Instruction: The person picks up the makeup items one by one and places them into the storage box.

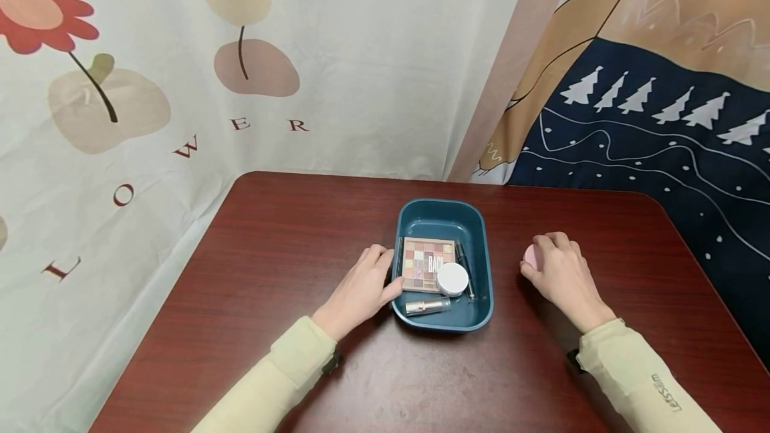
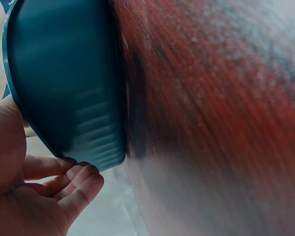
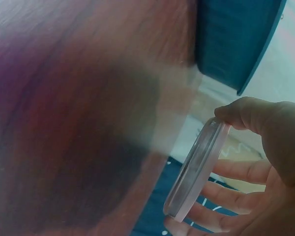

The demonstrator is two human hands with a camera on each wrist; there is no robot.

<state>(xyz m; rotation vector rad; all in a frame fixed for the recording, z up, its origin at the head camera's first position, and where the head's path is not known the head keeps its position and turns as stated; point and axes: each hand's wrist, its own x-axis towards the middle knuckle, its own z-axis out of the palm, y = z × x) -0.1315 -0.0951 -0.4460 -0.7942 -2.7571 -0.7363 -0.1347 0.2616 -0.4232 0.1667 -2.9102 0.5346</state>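
A dark teal plastic storage box (image 1: 487, 252) stands on the table. My left hand (image 1: 361, 289) grips its left side, thumb over the rim and fingers against the outer wall (image 2: 73, 88). To the right of the box, my right hand (image 1: 562, 272) holds a round, flat pink compact (image 1: 532, 257) by its edge, between thumb and fingers. The right wrist view shows the compact's clear rim (image 3: 194, 169) tilted above the tabletop. Inside the box lie an eyeshadow palette (image 1: 418, 259), a white round jar (image 1: 452, 279) overlapping its corner, a lipstick tube (image 1: 427, 307) and a dark slim pencil (image 1: 466, 269).
The reddish-brown wooden table (image 1: 289, 219) has rounded far corners. A white curtain (image 1: 373, 72) with flower prints hangs behind it and on the left. At the right hangs a navy and tan cloth (image 1: 637, 132) with white trees.
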